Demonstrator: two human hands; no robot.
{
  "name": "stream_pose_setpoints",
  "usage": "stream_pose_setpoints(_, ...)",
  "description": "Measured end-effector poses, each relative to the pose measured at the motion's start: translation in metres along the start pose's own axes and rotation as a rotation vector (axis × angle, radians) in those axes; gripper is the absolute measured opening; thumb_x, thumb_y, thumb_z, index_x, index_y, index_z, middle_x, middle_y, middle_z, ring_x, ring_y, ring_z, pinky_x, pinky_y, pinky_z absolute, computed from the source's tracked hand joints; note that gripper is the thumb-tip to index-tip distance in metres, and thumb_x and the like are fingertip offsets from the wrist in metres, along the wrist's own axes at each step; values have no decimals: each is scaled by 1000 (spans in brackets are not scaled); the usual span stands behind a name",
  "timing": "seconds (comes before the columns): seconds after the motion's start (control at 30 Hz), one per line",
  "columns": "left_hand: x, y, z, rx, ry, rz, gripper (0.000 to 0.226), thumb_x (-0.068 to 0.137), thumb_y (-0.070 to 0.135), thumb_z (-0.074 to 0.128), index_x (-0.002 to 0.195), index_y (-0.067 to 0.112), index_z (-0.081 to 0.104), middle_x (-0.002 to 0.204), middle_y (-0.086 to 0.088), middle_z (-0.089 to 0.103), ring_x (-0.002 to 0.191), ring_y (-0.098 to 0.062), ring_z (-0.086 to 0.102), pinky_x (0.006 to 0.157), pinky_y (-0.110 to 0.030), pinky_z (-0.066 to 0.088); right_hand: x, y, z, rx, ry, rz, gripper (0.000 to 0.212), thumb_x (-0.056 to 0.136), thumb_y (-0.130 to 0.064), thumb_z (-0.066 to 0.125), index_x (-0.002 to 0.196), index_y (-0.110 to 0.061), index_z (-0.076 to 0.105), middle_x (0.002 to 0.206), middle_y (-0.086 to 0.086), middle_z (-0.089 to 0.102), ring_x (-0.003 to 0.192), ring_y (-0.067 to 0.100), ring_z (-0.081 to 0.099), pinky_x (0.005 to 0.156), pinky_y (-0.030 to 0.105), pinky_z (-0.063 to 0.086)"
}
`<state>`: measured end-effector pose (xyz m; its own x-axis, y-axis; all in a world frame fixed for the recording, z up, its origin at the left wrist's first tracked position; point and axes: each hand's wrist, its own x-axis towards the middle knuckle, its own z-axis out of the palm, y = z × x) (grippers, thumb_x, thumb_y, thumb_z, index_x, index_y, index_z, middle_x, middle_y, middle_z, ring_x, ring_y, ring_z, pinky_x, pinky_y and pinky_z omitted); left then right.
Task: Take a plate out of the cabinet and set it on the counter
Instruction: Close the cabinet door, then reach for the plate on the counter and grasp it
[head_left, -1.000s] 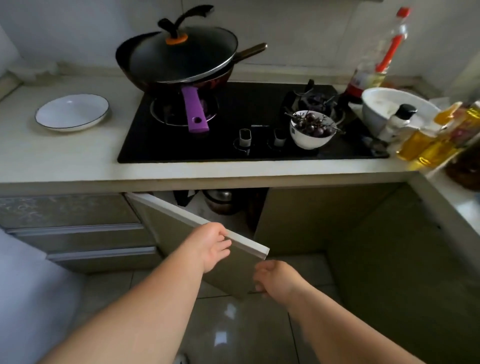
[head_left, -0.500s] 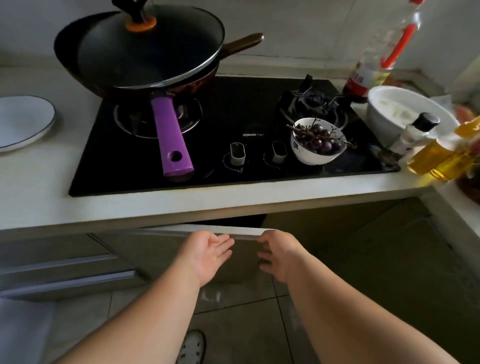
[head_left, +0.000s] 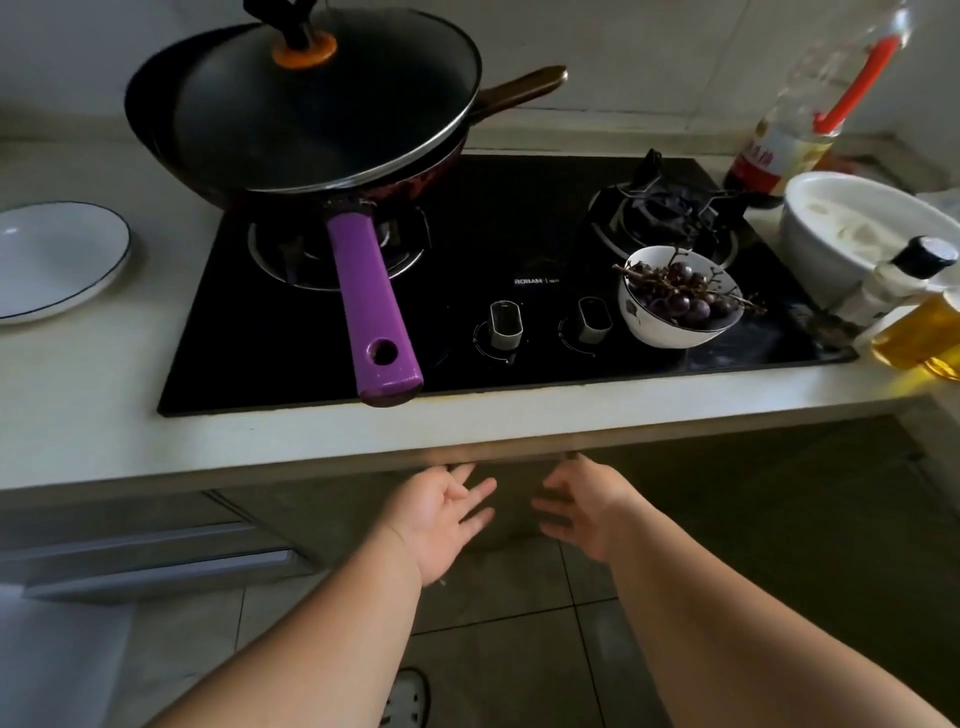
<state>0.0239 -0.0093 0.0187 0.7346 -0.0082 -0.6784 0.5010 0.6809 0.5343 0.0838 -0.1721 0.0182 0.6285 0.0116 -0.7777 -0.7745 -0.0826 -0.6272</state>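
A white plate (head_left: 52, 260) with a thin dark rim lies on the pale counter (head_left: 78, 395) at the far left. Below the counter's front edge, the cabinet door (head_left: 514, 499) under the stove looks shut, its face dim and blurred. My left hand (head_left: 441, 519) and my right hand (head_left: 582, 512) hover just in front of that door, palms facing each other, fingers spread, holding nothing. The cabinet's inside is hidden.
A black gas stove (head_left: 493, 249) carries a lidded wok with a purple handle (head_left: 374, 306) jutting toward the counter edge, and a bowl of grapes (head_left: 678, 296). Oil bottles (head_left: 919, 332) and a white bowl (head_left: 852, 228) crowd the right. Drawers (head_left: 145, 551) sit lower left.
The cabinet door, held open a second ago, has swung shut. Both hands have come off its edge and opened. The view has moved closer to the counter.
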Motion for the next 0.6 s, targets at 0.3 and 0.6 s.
stream_pose_setpoints(0.3,-57,6,-24,301,185,57,52,92,3,38,143,12,32,121,-6,62,98,-24,64,76,-36,52,-58,9,-11,-203,-60,-98,12,91,-15,52,85,-20,61,107,6,68,95,22,65,78,37,53)
stream_pose_setpoints(0.6,-162,10,-51,293,318,240,37,88,3,40,121,15,54,105,-6,70,91,-24,68,68,-33,53,-138,12,19,-372,-153,-297,8,89,-21,60,86,-15,66,95,10,72,88,25,69,83,41,57)
